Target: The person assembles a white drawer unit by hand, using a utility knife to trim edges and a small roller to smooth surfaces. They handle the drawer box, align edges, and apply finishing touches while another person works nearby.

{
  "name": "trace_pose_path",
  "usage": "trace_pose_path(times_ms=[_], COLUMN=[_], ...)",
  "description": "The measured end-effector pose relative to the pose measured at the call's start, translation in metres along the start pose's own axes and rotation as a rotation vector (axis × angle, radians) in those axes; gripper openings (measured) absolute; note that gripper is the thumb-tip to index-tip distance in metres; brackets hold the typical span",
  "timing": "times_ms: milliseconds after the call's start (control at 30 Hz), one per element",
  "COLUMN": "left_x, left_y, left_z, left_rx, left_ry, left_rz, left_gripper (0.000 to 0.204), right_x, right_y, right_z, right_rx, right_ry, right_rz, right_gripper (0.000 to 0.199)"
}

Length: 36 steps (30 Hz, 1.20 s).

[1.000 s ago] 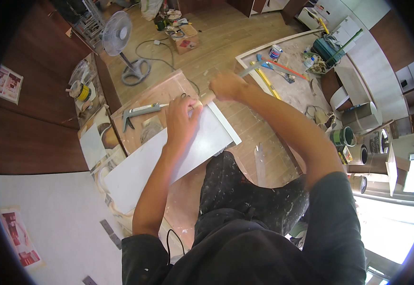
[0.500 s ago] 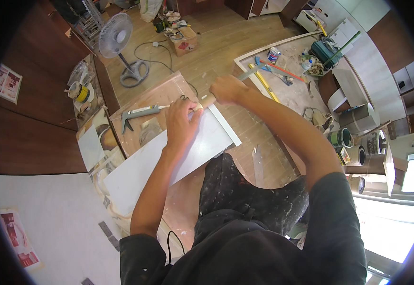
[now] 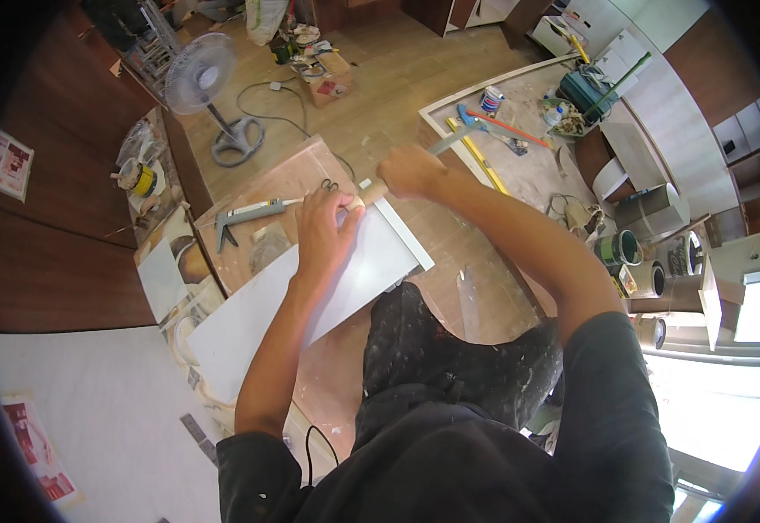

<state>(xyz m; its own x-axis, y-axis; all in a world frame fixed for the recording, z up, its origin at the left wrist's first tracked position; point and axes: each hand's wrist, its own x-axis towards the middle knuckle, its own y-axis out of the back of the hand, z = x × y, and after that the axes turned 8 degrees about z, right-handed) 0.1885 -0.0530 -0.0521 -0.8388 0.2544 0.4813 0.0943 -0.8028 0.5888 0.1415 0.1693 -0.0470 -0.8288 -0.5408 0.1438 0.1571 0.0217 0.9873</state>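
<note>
**Hands at the far end of a white panel**

Head view: a long white panel (image 3: 310,301) lies slantwise across a paper-covered work surface (image 3: 297,179), its far end toward the right. The left hand (image 3: 326,231) lies flat on the panel near that far end, palm down, fingers loosely together and reaching toward the far edge. The right hand (image 3: 409,171) is just beyond the panel's far right corner, curled closed around the wooden handle of a flat-bladed tool (image 3: 437,146); the grey blade sticks out to the far right of the fist. The handle's butt lies near the left fingertips; whether they touch cannot be told.

On the surface to the left of the left hand lies a caulking gun (image 3: 254,213), and small scissors (image 3: 329,184) rest just beyond the fingers. Farther left on the wooden floor stands a pedestal fan (image 3: 208,87). At far right a tray-like board (image 3: 519,131) carries cans, a yellow level and other tools. Paint tins (image 3: 620,251) stand at the right.
</note>
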Motion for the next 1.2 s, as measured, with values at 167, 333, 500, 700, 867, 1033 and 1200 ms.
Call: trace_pose_path(times_ms=[167, 333, 500, 700, 867, 1033, 1200], left_x=[-0.043, -0.078, -0.146, -0.105, -0.080, -0.080, -0.036], left_y=[0.005, -0.004, -0.018, 0.016, 0.001, 0.001, 0.007], left_z=[0.042, 0.080, 0.100, 0.124, 0.093, 0.075, 0.033], left_rx=[-0.010, 0.000, 0.006, 0.070, 0.090, 0.053, 0.038], left_ry=[-0.050, -0.121, -0.195, -0.200, -0.155, -0.056, 0.012], left_rz=[-0.042, -0.113, -0.248, -0.054, 0.000, -0.050, 0.022], left_gripper=[0.018, 0.018, 0.010, 0.021, 0.023, 0.022, 0.017], right_x=[-0.064, -0.127, -0.178, -0.164, -0.131, -0.103, -0.038], right_y=[0.015, 0.024, 0.014, 0.066, 0.051, 0.033, 0.015], right_z=[-0.025, -0.036, -0.066, -0.059, -0.042, -0.036, -0.023], right_rx=[0.108, 0.109, 0.033, 0.132, 0.097, 0.087, 0.029], right_ry=[-0.062, -0.077, 0.044, -0.184, -0.202, -0.125, -0.109], right_rz=[-0.095, -0.070, -0.288, -0.155, -0.157, -0.234, -0.209], right_gripper=[0.010, 0.009, 0.010, 0.009, 0.011, 0.013, 0.012])
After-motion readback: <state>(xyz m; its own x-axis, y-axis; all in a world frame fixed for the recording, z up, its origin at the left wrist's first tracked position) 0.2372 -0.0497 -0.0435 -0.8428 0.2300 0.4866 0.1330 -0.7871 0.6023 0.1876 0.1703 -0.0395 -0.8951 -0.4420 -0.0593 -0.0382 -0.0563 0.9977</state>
